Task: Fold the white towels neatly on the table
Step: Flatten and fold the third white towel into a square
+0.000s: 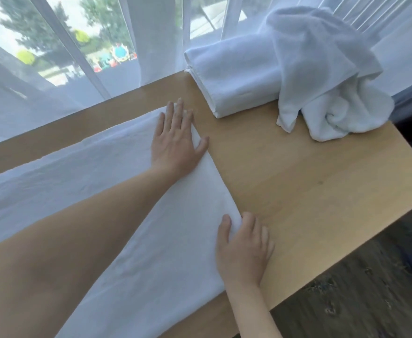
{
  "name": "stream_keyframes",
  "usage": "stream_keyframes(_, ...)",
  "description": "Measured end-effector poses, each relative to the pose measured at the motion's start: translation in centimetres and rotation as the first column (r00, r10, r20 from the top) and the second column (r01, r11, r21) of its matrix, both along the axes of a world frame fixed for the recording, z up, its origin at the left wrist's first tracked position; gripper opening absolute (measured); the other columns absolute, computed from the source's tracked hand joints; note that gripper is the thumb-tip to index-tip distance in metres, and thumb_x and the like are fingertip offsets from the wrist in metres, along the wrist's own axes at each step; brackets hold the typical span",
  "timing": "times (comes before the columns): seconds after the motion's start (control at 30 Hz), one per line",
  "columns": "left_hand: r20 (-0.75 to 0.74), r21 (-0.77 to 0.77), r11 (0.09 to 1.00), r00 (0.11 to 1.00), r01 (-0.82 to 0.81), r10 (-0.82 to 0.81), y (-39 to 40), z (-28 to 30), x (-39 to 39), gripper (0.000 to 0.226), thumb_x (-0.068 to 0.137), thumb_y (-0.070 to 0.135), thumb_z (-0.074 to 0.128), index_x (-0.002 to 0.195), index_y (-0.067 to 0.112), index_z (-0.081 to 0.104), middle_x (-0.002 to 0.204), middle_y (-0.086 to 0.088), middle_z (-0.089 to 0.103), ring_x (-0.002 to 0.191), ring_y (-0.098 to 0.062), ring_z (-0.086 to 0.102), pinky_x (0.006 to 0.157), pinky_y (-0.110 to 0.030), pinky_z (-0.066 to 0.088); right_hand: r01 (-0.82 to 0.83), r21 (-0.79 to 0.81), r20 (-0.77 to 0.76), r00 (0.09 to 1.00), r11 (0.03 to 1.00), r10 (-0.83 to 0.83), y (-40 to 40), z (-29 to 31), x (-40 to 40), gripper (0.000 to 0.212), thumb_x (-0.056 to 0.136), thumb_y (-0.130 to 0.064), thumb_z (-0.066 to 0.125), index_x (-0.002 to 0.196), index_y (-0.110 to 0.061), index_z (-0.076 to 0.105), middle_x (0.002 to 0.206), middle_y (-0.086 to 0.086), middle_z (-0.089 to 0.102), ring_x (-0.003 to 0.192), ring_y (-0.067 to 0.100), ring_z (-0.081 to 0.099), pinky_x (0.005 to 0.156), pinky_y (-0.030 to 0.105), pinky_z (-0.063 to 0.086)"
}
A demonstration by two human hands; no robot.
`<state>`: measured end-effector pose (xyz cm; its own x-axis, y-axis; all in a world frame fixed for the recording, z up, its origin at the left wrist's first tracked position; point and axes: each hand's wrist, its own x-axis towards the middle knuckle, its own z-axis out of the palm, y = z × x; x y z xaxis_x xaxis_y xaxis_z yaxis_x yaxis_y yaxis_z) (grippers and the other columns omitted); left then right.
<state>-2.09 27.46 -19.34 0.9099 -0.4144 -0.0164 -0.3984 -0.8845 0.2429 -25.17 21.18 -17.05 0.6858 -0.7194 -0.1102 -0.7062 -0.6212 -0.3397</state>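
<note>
A large white towel (117, 191) lies spread flat across the left part of the wooden table (309, 191). My left hand (175, 140) presses flat on the towel's far right corner, fingers straight. My right hand (244, 247) pinches the towel's near right edge, thumb on top and fingers curled under the cloth. A folded white towel (234, 79) sits at the back of the table. A crumpled white towel (327, 81) is draped partly over the folded one, its end trailing onto the table.
Sheer white curtains (102, 57) hang along the window behind the table. The table's right edge drops to a dark patterned floor (358, 301). Bare wood lies between the spread towel and the right edge.
</note>
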Motion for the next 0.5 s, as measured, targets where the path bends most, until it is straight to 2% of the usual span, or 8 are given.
stream_keyframes(0.1,0.005,-0.095,0.973,0.978,-0.208,0.21,-0.5,0.7,-0.4,0.086,0.08,0.068,0.057,0.147,0.022,0.029,0.156,-0.004,0.025,0.146,-0.026,0.018,0.118,-0.038,0.017,-0.115,0.082,0.026,0.993,0.99,0.114,0.1,1.1,0.6,0.036,0.099,-0.046,0.047,0.078,-0.017,0.051,0.068,-0.003,0.055,0.067,0.022,0.052,0.068,0.04,0.043)
stream_keyframes(0.2,-0.025,-0.089,0.942,0.946,-0.325,0.324,-0.7,1.5,-0.5,0.081,0.072,0.07,0.064,0.131,0.024,0.034,0.129,-0.002,0.038,0.12,-0.025,0.037,0.097,-0.035,0.03,-0.202,0.23,0.019,0.979,0.952,0.203,0.4,2.0,1.4,0.042,0.098,-0.056,0.029,0.079,-0.022,0.044,0.066,-0.009,0.05,0.059,0.015,0.051,0.062,0.035,0.044)
stream_keyframes(0.27,-0.133,-0.13,0.918,0.924,-0.375,0.359,-0.5,2.2,-0.1,0.069,0.073,0.061,0.068,0.122,0.024,0.036,0.118,0.002,0.044,0.108,-0.023,0.042,0.084,-0.034,0.033,-0.282,0.296,0.081,0.96,0.913,0.27,0.8,2.4,1.5,0.042,0.098,-0.057,0.024,0.078,-0.024,0.041,0.064,-0.01,0.045,0.056,0.01,0.047,0.057,0.032,0.043)
stream_keyframes(0.37,-0.312,-0.181,0.858,0.856,-0.48,0.413,0.4,3.3,1.1,0.059,0.074,0.05,0.069,0.116,0.024,0.037,0.107,0.006,0.05,0.097,-0.02,0.048,0.073,-0.036,0.038,-0.404,0.412,0.234,0.913,0.817,0.334,1.6,3.2,1.9,0.03,0.094,-0.045,0.022,0.076,-0.026,0.036,0.061,-0.01,0.038,0.053,0.012,0.039,0.052,0.027,0.033)
stream_keyframes(0.5,-0.452,-0.177,0.831,0.794,-0.527,0.407,1.9,4.5,1.7,0.063,0.074,0.066,0.066,0.111,0.019,0.045,0.103,0.006,0.056,0.098,-0.02,0.058,0.073,-0.035,0.043,-0.582,0.421,0.273,0.813,0.696,0.515,4.2,4.1,2.8,0.017,0.092,-0.04,0.023,0.084,-0.031,0.035,0.064,-0.011,0.038,0.056,0.012,0.04,0.053,0.026,0.028)
